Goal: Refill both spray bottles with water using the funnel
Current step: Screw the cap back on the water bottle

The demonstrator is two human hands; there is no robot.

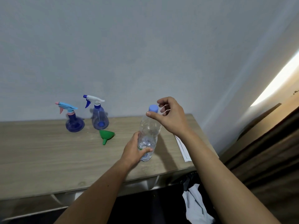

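Note:
A clear water bottle [149, 131] with a light-blue cap [153, 108] stands upright on the wooden table [48, 156]. My left hand [135, 151] grips its lower part near the label. My right hand [169, 115] hovers beside the cap with thumb and fingers curved around it, not clearly touching. At the back left stand two purple spray bottles: a round one with a light-blue and pink trigger head [73, 120] and a taller one with a white and blue head [99, 117]. A green funnel [106, 135] lies on its side in front of them.
The wall rises right behind the table. A white paper sheet [182, 146] lies near the table's right edge. Below the front edge, dark and white cloth [196, 206] hangs. A brown curtain [267, 159] is at the right.

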